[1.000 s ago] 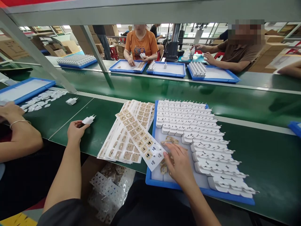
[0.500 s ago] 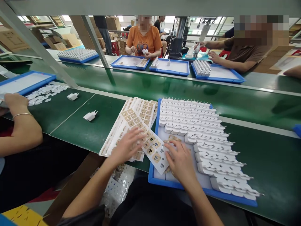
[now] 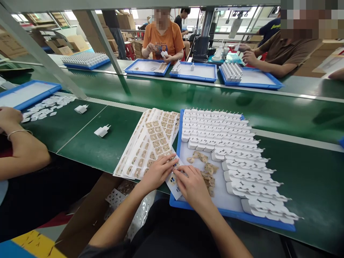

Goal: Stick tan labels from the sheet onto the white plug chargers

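A long green conveyor belt point(image 3: 282, 118) is seen running across the room, edged by pale metal rails. A grey metal frame point(image 3: 40, 53) with slanted struts is set over the near bench. Beyond the far edge of the belt, a second green bench point(image 3: 309, 87) is occupied by seated people. Stacked cardboard boxes point(image 3: 72, 41) are piled at the far left. A dark machine column point(image 3: 200, 46) is mounted behind the far bench. Bright daylight is admitted through the rear openings.
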A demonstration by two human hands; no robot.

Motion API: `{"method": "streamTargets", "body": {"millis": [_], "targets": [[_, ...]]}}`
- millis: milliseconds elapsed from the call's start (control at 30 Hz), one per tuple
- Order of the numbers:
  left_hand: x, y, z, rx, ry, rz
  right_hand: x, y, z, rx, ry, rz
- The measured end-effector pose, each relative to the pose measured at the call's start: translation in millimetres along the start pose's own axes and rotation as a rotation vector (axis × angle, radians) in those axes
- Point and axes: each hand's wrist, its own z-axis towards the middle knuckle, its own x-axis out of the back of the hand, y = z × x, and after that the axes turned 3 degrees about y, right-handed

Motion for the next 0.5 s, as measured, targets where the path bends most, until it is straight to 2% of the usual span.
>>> {"method": "streamTargets", "body": {"millis": [267, 500], "targets": [[-4.8, -1.9, 2.0, 0.024, 0.019, 0.022, -0.7, 0.1, 2.0, -0.045, -0.021, 0.036], [-9.3, -6.3, 3.7, 0.085, 0.020, -0.018, -0.2, 3.1, -1.8, -0.072, 0.028, 0.128]]}}
